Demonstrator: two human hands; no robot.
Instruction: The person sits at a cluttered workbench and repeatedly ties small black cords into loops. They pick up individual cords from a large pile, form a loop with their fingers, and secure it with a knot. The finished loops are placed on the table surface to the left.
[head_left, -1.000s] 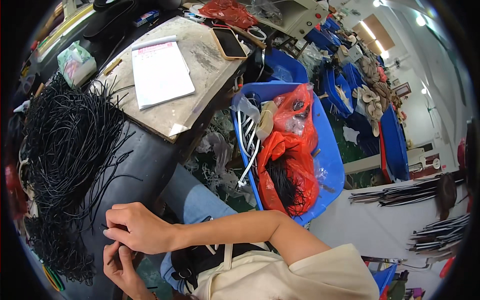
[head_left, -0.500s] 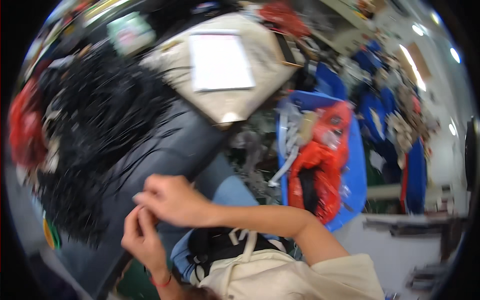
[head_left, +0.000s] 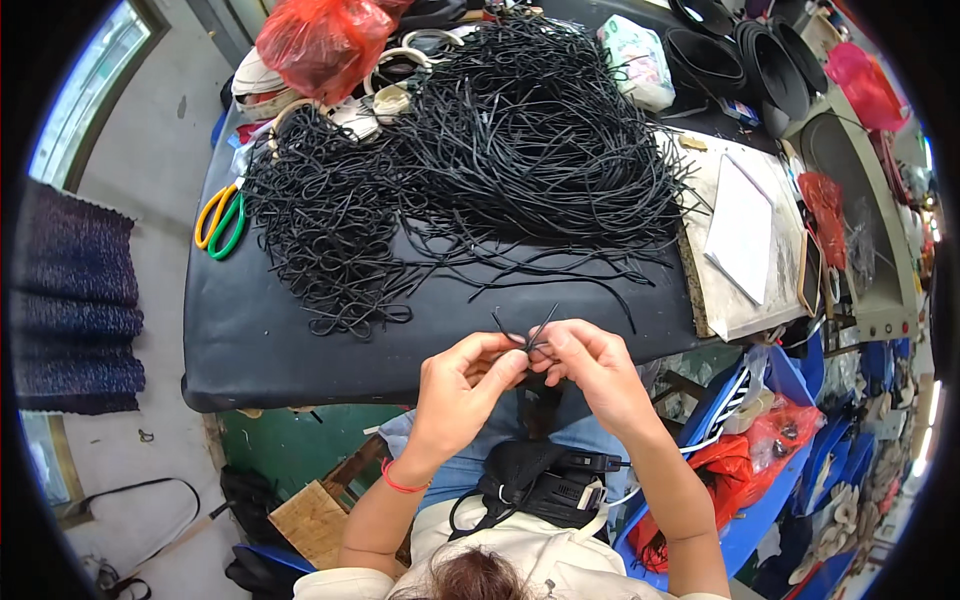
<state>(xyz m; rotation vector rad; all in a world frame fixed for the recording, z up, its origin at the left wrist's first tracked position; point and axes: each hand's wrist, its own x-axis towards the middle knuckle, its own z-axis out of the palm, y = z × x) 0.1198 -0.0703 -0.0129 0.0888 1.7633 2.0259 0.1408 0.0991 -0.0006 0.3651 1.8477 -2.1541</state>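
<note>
Just in front of the black table's near edge, my two hands pinch a thin black cord [head_left: 528, 344] between them. Its two ends stick up and it crosses itself in the middle, like a small loop or knot. Thumb and fingers of my left hand [head_left: 468, 385] are closed on its left side. On the other side my right hand [head_left: 598, 372] grips it with the fingertips. Beyond them lies a big heap of loose black cords [head_left: 540, 150], and to its left a tangled pile of looped black cords [head_left: 330, 220].
Scissors with orange and green handles [head_left: 222, 222] rest at the table's left. A red plastic bag [head_left: 325, 45] sits behind the pile. On the right are a pale board [head_left: 715, 180] bearing a white sheet [head_left: 742, 228], and a blue bin [head_left: 735, 530] with red bags.
The view has swung round, bringing the table and cord heaps to the middle. My hands now sit side by side with the black cord visible between them, where earlier the right covered part of the left.
</note>
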